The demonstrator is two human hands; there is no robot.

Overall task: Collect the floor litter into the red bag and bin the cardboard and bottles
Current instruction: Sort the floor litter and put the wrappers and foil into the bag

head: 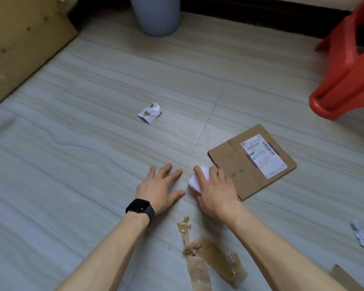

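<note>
grey bin [156,17]: contents unseen | right hand [216,190]: grips white paper [192,183]

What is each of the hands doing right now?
Left hand: open, fingers spread, holding nothing.
Right hand: curled round a white paper wad.

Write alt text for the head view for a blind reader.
The person's right hand grips a white wad of litter on a pale floor, beside a flattened cardboard box with a shipping label; the left hand is spread open alongside. A crumpled printed paper lies ahead, torn brown tape near the forearms, a grey bin and red stool beyond.
</note>
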